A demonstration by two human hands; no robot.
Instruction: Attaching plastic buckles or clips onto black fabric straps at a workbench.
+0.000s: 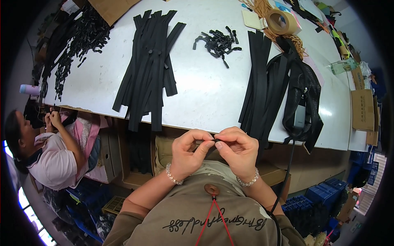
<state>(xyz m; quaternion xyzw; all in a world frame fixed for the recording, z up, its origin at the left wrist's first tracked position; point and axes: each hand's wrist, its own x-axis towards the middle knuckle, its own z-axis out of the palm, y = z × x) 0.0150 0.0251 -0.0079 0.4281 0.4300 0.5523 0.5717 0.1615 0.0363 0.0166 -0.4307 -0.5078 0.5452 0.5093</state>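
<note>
In front of my body, just off the table's near edge, my left hand (189, 151) and my right hand (239, 150) meet fingertip to fingertip. Both are closed in a pinch on a small black piece (216, 140), mostly covered by the fingers; its exact kind does not show. Ahead on the white table lies a small heap of black zipper pulls (217, 43). Left of that heap is a loose pile of long black zipper strips (147, 74). More black strips (255, 82) lie to its right, reaching over the near edge.
A black mesh pouch (303, 102) with a device and cable sits at the right. Behind it are a tape roll (282, 21) and tan cords (262, 7). Many black pulls (84, 37) spread at the far left. A co-worker (53, 156) sits at the left; blue crates (324, 192) stand lower right.
</note>
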